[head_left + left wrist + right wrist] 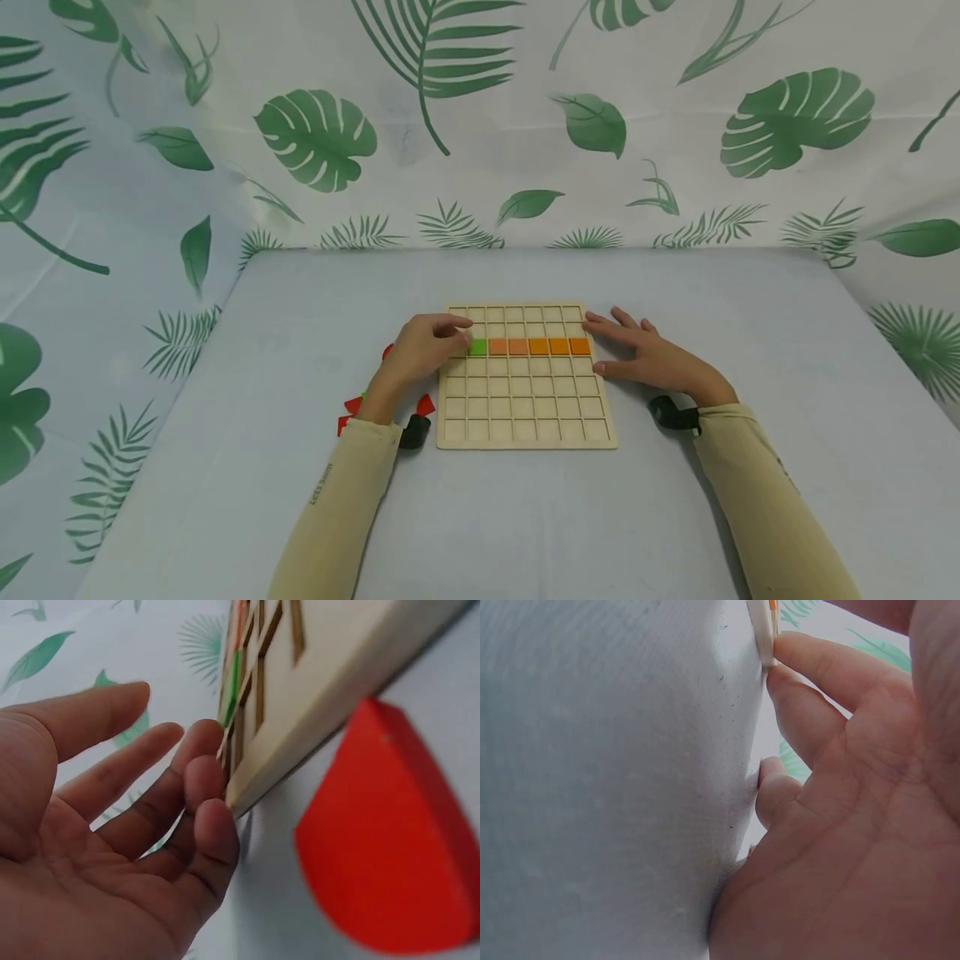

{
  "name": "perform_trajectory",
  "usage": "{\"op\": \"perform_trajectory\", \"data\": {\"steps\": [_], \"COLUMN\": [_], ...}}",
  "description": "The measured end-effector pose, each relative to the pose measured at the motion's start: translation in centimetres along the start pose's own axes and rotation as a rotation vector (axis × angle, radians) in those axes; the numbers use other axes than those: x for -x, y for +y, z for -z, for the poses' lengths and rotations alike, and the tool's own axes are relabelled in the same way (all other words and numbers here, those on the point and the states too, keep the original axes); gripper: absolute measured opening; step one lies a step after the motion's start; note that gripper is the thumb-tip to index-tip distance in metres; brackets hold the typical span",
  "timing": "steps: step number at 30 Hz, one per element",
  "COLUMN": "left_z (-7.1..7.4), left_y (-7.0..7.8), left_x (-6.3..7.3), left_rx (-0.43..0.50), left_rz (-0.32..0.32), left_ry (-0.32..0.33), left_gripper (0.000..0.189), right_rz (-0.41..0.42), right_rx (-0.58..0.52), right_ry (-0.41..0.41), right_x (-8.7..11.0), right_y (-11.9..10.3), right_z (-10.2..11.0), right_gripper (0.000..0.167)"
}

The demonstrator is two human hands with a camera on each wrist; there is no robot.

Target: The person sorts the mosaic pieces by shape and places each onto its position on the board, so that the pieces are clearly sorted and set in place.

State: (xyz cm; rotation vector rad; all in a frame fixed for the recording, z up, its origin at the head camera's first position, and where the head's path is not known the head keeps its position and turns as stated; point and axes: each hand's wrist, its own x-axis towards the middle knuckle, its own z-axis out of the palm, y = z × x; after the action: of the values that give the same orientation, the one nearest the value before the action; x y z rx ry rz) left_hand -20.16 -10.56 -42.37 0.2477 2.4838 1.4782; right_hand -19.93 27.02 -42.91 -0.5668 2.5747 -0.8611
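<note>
My left hand [423, 346] is at the left edge of a square wooden grid board [525, 446], its index finger and thumb over the left end of the third row from the back. In the left wrist view the thumb stands apart from the loosely bent fingers, and nothing shows between them. Beside the fingertips, a green square tile [478, 347] begins a row that continues with light orange tiles [507, 347] and deeper orange tiles [558, 347]. My right hand [645, 354] lies with spread fingers along the board's right edge, fingertips touching it.
Left of the board, a red piece [425, 405] with one rounded side lies near the left wrist. More red pieces [354, 406] and a bit of green are partly hidden behind the left forearm. A white cloth [525, 525] covers the table; a leaf-patterned curtain [480, 167] hangs behind.
</note>
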Motion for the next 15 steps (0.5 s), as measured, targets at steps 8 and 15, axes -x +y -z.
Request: {"op": "perform_trajectory", "data": {"steps": [8, 15], "left_z": [1.2, 2.2], "left_y": [0.5, 0.7], "left_x": [0.7, 1.2], "left_rx": [0.071, 0.071], "left_rz": [0.023, 0.043], "left_ry": [-0.044, -0.036], "left_gripper": [0.048, 0.052], "right_rz": [-0.001, -0.001], "right_rx": [-0.003, 0.0], "right_ry": [-0.003, -0.007], "right_x": [0.1, 0.0], "right_y": [0.0, 0.0], "right_z": [0.0, 0.1], "right_gripper": [0.084, 0.084]}}
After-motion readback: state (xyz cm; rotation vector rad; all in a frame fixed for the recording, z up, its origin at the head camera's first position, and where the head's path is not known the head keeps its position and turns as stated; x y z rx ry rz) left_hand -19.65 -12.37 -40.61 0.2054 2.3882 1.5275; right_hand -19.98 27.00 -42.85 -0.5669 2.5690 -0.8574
